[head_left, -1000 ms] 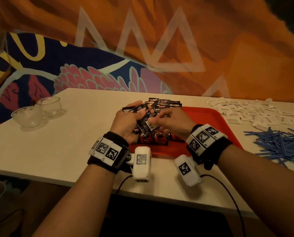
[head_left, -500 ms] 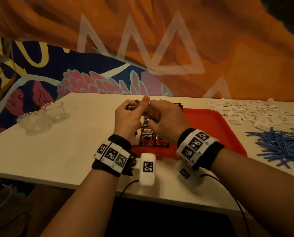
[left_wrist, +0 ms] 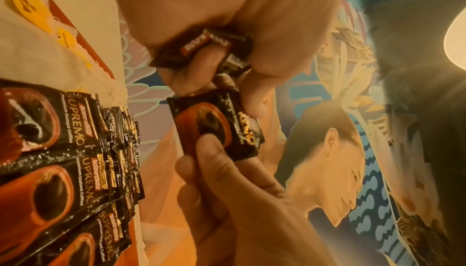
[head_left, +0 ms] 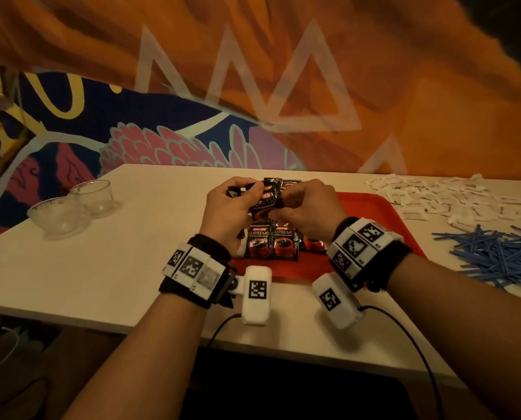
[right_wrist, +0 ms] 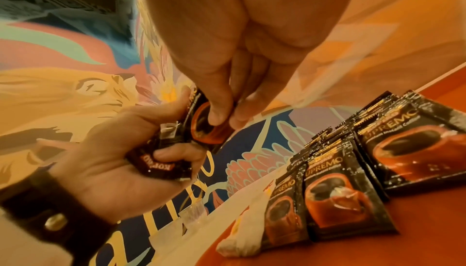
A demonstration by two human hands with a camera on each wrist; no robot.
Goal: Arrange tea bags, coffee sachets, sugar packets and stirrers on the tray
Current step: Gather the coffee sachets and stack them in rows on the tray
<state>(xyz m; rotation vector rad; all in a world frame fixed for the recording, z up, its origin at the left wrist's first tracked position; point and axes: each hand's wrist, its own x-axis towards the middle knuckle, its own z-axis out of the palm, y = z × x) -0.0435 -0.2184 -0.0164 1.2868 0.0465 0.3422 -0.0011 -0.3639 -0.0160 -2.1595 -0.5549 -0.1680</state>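
A person's left hand (head_left: 229, 207) grips a small bunch of black coffee sachets (right_wrist: 161, 162) above the near left corner of a red plastic tray (head_left: 371, 207), its fingers curled round the pack, while the right hand (head_left: 310, 207) pinches one black-and-orange coffee sachet (left_wrist: 216, 126) between thumb and fingertips at the top of that bunch. The held sachet hangs in the air just over the tray, clear of its surface. Beneath the hands, rows of matching black sachets printed with a red cup (head_left: 271, 241) lie overlapped along the tray's left side, and white tea bags with yellow tags (left_wrist: 32, 37) sit beside them at the tray's edge. On the white bench (head_left: 101, 268), a scatter of white sugar packets (head_left: 441, 198) lies to the right of the tray, with a loose heap of thin blue stirrers (head_left: 501, 256) nearer the front edge. Two clear glass bowls (head_left: 71, 207) stand touching at the bench's left end, well apart from the tray. A painted mural (head_left: 162, 147) fills the wall behind.
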